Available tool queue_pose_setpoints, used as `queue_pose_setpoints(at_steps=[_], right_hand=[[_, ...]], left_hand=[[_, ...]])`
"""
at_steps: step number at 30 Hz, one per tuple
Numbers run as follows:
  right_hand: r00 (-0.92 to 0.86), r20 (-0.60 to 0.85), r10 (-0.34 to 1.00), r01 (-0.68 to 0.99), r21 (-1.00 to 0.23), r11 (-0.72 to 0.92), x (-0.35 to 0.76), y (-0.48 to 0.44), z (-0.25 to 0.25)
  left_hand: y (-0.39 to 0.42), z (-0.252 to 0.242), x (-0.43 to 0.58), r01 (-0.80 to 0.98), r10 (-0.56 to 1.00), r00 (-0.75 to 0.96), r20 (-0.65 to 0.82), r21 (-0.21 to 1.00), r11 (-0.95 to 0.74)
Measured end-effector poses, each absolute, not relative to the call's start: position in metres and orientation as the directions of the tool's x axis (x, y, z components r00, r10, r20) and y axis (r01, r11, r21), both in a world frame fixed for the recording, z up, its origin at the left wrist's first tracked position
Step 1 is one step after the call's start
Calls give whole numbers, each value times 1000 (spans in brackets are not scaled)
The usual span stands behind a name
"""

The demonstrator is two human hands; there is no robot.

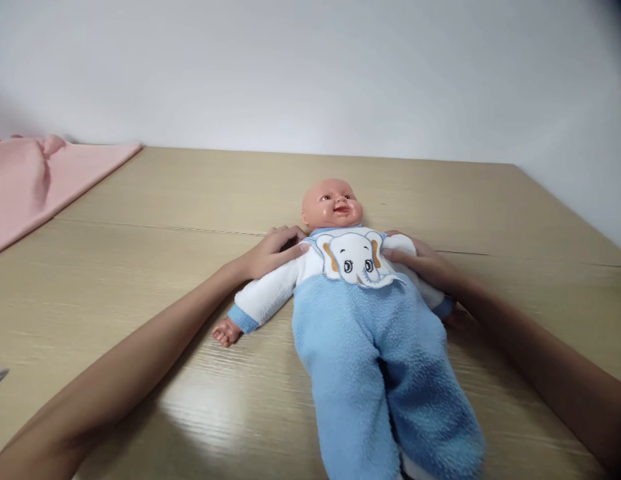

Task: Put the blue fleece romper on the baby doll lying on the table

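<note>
I found the doll (347,317) on the table (190,190), head far, left hand (280,252) and right hand (419,259) half-curled at its shoulders, grip unclear. I judged it light, soft-clothed, best held underarm.

With the chest of the doll (347,327) as dial centre and 12 on the far side, runs open over the tabletop (215,193) at 11, 1 and 2 o'clock, ending at the wall (310,73). Meets the doll's head (335,207) at 12 and the pink cloth (85,173) at 10. Is barred at 9 by the left hand (273,255) and at 3 by the right hand (427,263), with the left forearm (155,357) blocking 8 and the right forearm (530,357) blocking 4. Is filled from 5 to 6 by the doll's legs (350,413). Opens at 7, between left forearm and legs.
</note>
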State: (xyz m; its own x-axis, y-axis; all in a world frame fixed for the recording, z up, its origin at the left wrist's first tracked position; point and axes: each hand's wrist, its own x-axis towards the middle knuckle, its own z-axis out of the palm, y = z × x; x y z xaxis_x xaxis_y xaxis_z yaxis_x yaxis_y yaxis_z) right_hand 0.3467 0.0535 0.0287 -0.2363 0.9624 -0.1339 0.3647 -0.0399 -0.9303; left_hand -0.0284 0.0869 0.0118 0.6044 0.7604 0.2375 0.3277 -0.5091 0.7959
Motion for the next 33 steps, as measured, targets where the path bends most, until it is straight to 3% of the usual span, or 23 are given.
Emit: queue_pose_setpoints(at_steps=[7, 18, 27, 33], right_hand=[[-118, -67, 991, 232, -972, -38, 316, 40, 17], [-172, -73, 982, 137, -989, -50, 300, 26, 18], [-329, -98, 939, 206, -978, -30, 275, -15, 24], [-505, -157, 849, 315, -949, 11, 254, -59, 45]], left_hand=[[46, 10, -18, 423, 893, 370, 255, 810, -406], [3, 13, -25, 445, 947, 267, 181, 848, -287], [-96, 41, -46, 640, 996, 81, -30, 768, -28], [-187, 48, -73, 659, 979, 18, -204, 738, 142]])
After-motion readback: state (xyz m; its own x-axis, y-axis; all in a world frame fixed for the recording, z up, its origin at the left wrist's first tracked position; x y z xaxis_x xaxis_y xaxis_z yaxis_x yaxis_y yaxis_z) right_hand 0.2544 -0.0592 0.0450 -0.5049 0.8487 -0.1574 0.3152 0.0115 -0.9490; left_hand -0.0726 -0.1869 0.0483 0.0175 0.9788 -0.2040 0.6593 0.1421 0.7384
